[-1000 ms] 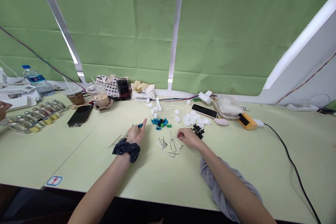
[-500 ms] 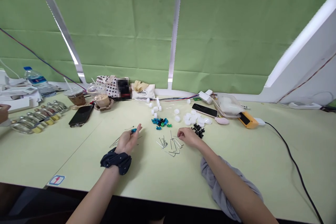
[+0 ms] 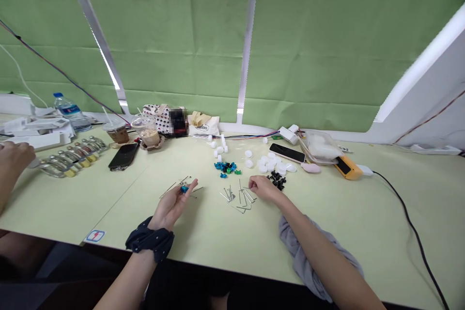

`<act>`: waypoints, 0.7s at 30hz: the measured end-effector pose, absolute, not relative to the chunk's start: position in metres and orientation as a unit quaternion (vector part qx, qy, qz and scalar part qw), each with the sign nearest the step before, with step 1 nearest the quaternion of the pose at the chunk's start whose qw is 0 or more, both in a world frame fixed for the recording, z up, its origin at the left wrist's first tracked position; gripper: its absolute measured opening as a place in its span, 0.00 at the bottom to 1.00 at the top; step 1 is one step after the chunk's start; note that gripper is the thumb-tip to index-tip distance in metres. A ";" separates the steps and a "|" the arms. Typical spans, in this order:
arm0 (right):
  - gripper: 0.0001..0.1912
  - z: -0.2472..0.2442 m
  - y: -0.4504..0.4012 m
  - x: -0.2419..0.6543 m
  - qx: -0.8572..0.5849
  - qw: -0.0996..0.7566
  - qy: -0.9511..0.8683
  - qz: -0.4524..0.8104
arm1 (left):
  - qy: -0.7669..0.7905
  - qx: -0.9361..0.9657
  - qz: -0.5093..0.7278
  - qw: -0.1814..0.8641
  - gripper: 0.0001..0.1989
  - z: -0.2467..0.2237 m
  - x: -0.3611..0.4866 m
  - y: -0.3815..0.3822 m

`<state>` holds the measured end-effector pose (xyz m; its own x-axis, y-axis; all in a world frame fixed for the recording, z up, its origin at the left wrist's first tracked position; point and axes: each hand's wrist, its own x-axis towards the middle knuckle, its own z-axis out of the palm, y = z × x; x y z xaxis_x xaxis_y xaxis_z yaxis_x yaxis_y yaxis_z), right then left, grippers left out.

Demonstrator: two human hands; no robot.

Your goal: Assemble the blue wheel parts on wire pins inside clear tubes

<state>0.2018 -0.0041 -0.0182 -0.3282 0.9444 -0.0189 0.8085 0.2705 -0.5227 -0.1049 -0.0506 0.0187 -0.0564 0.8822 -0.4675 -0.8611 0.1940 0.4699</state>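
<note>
My left hand [image 3: 171, 203], palm turned up and a dark scrunchie at its wrist, holds a small blue plastic piece [image 3: 184, 189] near the fingertips. Several thin metal rods [image 3: 167, 189] lie on the table just beyond it. My right hand [image 3: 264, 188] is closed in a pinch, with a thin metal pin [image 3: 246, 188] showing at its fingertips. Below and left of that pinch is a loose pile of bent metal pins [image 3: 244, 202]. Blue and green plastic pieces [image 3: 227, 168] sit beyond the pile. Black pieces [image 3: 279, 180] lie behind my right hand.
White round caps [image 3: 267, 162] are scattered farther back, near a phone [image 3: 286, 152] and a yellow device [image 3: 347, 168] with a black cable. At left are another phone [image 3: 123, 156], drink cups [image 3: 149, 139], glass bulb-shaped items [image 3: 74, 157] and another person's hand [image 3: 14, 157].
The view has shifted, so the table things appear farther right. The other person's hand shows more at the left. My left hand has tilted slightly; my right hand keeps its pinch beside the pins.
</note>
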 end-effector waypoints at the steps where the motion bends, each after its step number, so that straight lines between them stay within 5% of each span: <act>1: 0.06 -0.018 -0.004 0.201 -0.562 0.143 -0.783 0.226 | 0.374 0.059 0.646 0.663 0.12 0.016 -0.102 -0.050; 5: 0.06 -0.015 -0.003 0.199 -0.572 0.120 -0.779 0.227 | 0.477 0.315 0.636 0.518 0.10 0.002 -0.081 -0.026; 8: 0.06 -0.015 -0.003 0.198 -0.573 0.123 -0.778 0.225 | 0.601 0.529 0.515 0.307 0.15 -0.008 -0.060 0.005; 21: 0.06 -0.019 -0.021 0.232 -0.575 0.267 -0.738 0.232 | 0.629 0.639 0.385 0.219 0.10 -0.025 -0.023 0.042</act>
<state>0.2323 -0.0206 -0.0187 -0.1956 0.9723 0.1276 0.7246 0.2310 -0.6494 -0.0233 0.0420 -0.0248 -0.0867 0.9723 0.2170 0.6357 -0.1137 0.7635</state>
